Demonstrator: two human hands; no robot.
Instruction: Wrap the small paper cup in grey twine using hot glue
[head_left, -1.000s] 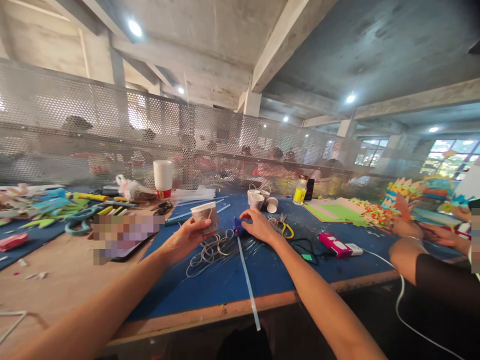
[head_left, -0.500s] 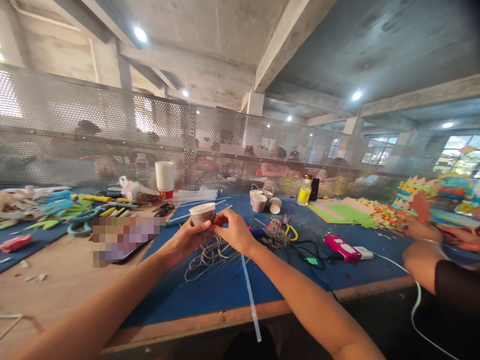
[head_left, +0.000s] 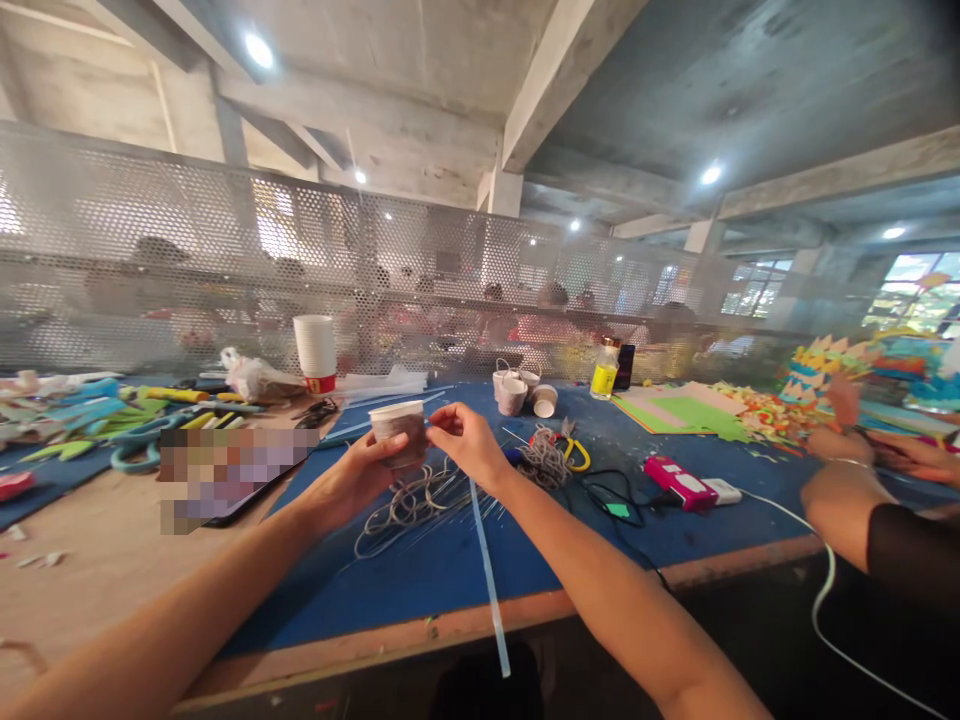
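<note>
My left hand (head_left: 356, 478) is wrapped round a paper cup (head_left: 397, 425), white at the rim and greyish brown on its side, held upright above the blue mat (head_left: 330, 600). Close to the cup's right side, my right hand (head_left: 474, 447) has its fingertips pinched together; what they hold, if anything, is too small to make out. Below the hands lie loose loops of grey cord (head_left: 401, 510) and thin wires. A bundle of cord (head_left: 545, 460) sits right of my right hand, beside yellow-handled pliers (head_left: 577, 455). A translucent strip (head_left: 489, 580) hangs over the table edge.
Several small cups (head_left: 512, 396), some with handles, stand behind. A stack of paper cups (head_left: 315, 350), a phone (head_left: 255, 485) and scissors (head_left: 142, 445) are at left. To the right lie a pink glue gun (head_left: 679, 483), a yellow-labelled bottle (head_left: 604, 372), coloured paper (head_left: 682, 408) and a co-worker's hands (head_left: 840, 465).
My right fingers have come away from the front of the cup to its right side. More of the cup's side now shows in my left hand. The view has shifted slightly.
</note>
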